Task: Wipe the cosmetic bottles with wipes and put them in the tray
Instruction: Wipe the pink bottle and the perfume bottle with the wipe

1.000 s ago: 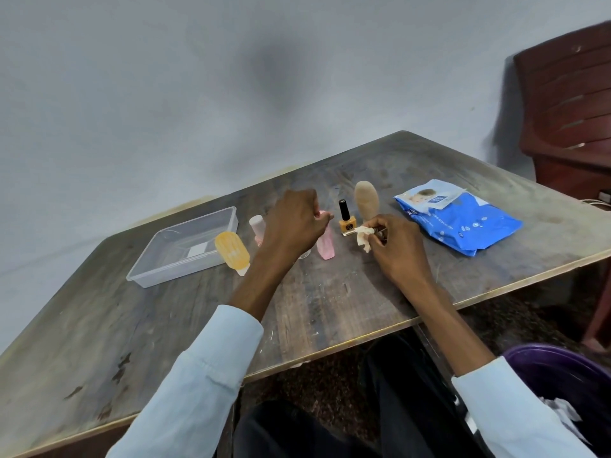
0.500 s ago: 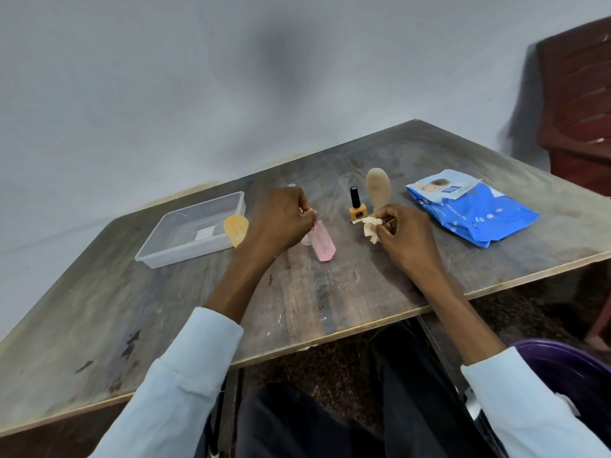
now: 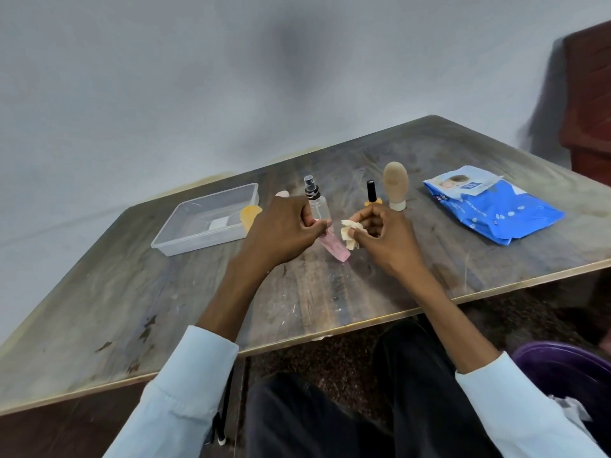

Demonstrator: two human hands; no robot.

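Evidently held for wiping: slim pink plastic bottle (image 3: 334, 246), clamped by its upper end in the closed fingers of the left hand (image 3: 284, 231), lower end slanting down and free, just above the worn grey wooden table (image 3: 330, 299). Kept free that way, probably, so that a wipe could pass along its whole body. Crumpled cream-white wipe (image 3: 349, 233) pinched in the closed fingertips of the right hand (image 3: 386, 239), touching or almost touching the right side of the pink bottle; contact could not be told for sure.

Just behind the pink bottle: clear spray bottle with black nozzle (image 3: 316, 201), upright. Behind and to the right of the pink bottle: small yellow nail-polish bottle with tall black cap (image 3: 372, 193) and beige egg-shaped bottle with white base (image 3: 395, 185), both upright, apparently waiting for their turn. Farther right of the pink bottle: blue soft pack of wipes (image 3: 496, 213), lying flat within reach of the wiping hand. To the left of the pink bottle: clear rectangular plastic tray (image 3: 185, 238), with no bottle seen inside; an orange rounded bottle (image 3: 249, 215) beside its near corner, partly hidden by the left hand.
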